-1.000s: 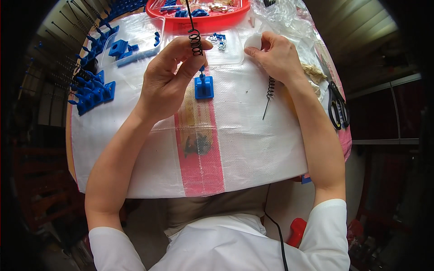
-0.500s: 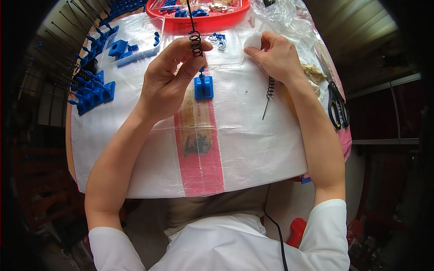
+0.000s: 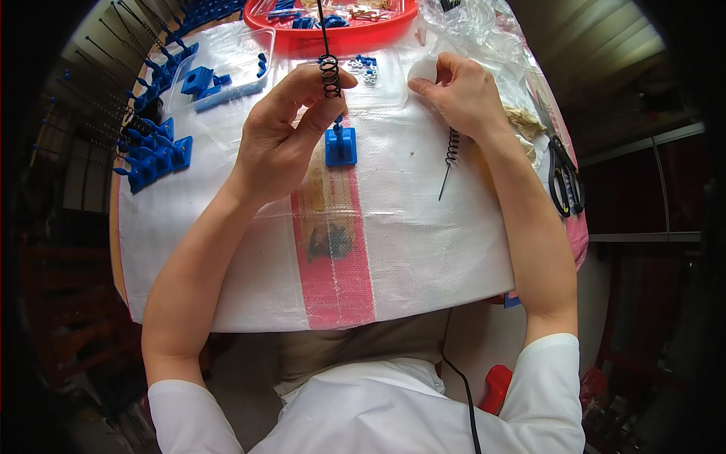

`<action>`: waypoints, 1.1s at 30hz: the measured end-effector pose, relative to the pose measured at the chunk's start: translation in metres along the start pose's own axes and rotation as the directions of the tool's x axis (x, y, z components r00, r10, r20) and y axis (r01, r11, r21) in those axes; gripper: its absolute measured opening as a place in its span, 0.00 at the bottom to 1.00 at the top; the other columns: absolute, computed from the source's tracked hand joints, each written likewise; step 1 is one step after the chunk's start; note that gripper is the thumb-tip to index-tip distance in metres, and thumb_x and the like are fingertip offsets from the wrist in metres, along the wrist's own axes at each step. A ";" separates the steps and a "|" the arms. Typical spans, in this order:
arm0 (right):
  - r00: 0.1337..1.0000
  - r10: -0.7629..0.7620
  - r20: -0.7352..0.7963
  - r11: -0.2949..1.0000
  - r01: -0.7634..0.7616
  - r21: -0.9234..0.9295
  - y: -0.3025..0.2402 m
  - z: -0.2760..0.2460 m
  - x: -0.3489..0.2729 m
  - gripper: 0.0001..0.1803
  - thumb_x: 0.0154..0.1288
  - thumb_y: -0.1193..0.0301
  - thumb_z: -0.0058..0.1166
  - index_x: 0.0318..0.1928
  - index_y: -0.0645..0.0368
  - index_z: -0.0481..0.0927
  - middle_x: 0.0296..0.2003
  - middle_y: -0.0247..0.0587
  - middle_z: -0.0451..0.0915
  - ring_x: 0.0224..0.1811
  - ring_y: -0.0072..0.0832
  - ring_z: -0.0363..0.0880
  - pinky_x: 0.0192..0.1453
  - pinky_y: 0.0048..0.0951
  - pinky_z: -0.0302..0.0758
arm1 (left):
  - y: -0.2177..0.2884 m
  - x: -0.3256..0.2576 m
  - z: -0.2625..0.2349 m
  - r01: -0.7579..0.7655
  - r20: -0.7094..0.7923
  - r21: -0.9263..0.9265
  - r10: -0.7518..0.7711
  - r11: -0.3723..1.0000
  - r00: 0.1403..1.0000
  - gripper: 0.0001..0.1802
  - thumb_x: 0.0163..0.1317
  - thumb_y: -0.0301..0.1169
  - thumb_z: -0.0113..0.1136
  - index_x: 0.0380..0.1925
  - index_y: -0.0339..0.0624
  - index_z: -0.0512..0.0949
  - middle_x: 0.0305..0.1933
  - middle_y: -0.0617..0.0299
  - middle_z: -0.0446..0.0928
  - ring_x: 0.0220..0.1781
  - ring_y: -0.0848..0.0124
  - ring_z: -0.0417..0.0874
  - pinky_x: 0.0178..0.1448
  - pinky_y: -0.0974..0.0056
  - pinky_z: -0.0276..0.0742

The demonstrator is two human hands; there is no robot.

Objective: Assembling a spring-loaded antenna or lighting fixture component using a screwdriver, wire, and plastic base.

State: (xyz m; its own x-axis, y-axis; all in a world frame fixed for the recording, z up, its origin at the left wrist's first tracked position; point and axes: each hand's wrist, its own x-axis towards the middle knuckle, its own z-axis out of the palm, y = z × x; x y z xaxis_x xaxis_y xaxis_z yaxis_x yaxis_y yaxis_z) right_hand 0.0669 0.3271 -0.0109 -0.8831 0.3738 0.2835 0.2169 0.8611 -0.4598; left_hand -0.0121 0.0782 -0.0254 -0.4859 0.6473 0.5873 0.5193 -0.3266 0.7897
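Observation:
My left hand [image 3: 291, 121] pinches a black coil spring [image 3: 330, 74] between thumb and fingers. A thin black rod [image 3: 324, 34] rises from the spring, leaning slightly. Just below my fingertips stands a blue plastic base [image 3: 341, 147] with a square foot, seemingly joined to the rod; my fingers partly hide the joint. My right hand [image 3: 465, 91] is closed round a white, rounded thing like a small squeeze bottle [image 3: 423, 69], mostly hidden by the fingers. Beneath that wrist lies another black spring with a thin rod [image 3: 451, 151] on the white sheet.
Blue bases with upright rods [image 3: 155, 155] crowd the left edge. Clear trays [image 3: 219, 98] hold blue parts, small rings and beads. A red basin [image 3: 333, 32] stands at the back. Black-handled scissors [image 3: 561, 178] and crumpled clear plastic [image 3: 473, 30] lie on the right.
The spring and rod in my left hand have shifted very slightly to the right and toward me. My right hand looks unmoved.

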 end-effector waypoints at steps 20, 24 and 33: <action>0.998 -0.040 -0.048 0.999 0.040 0.003 0.005 0.004 0.001 0.23 0.54 0.54 0.70 0.32 0.63 0.81 0.28 0.44 0.82 0.31 0.35 0.81 0.40 0.34 0.76 | 0.002 0.001 0.000 0.008 -0.001 -0.027 -0.008 1.000 1.000 0.11 0.71 0.26 0.57 0.51 0.41 0.76 0.44 0.68 0.78 0.43 0.79 0.76 0.50 0.71 0.74; 0.999 -0.016 -0.030 1.000 0.016 -0.002 0.005 0.003 0.001 0.22 0.53 0.55 0.69 0.34 0.63 0.82 0.30 0.45 0.83 0.33 0.38 0.82 0.42 0.35 0.77 | 0.000 0.001 0.000 -0.010 -0.002 -0.003 0.010 1.000 1.000 0.11 0.71 0.27 0.57 0.51 0.41 0.76 0.45 0.68 0.78 0.43 0.79 0.76 0.50 0.70 0.74; 1.000 0.014 0.008 1.000 -0.015 0.014 0.000 0.000 0.000 0.21 0.52 0.56 0.68 0.37 0.61 0.83 0.34 0.48 0.84 0.39 0.43 0.83 0.47 0.40 0.77 | -0.001 0.000 -0.001 -0.018 0.000 -0.009 0.018 1.000 1.000 0.11 0.70 0.26 0.57 0.51 0.40 0.76 0.46 0.67 0.79 0.43 0.79 0.76 0.52 0.70 0.74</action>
State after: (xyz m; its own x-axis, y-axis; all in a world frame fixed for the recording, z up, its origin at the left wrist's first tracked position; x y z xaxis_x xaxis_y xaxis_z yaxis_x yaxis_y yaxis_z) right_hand 0.0671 0.3271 -0.0104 -0.8832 0.3834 0.2701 0.2237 0.8506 -0.4760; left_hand -0.0134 0.0780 -0.0256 -0.4767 0.6411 0.6015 0.5216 -0.3445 0.7806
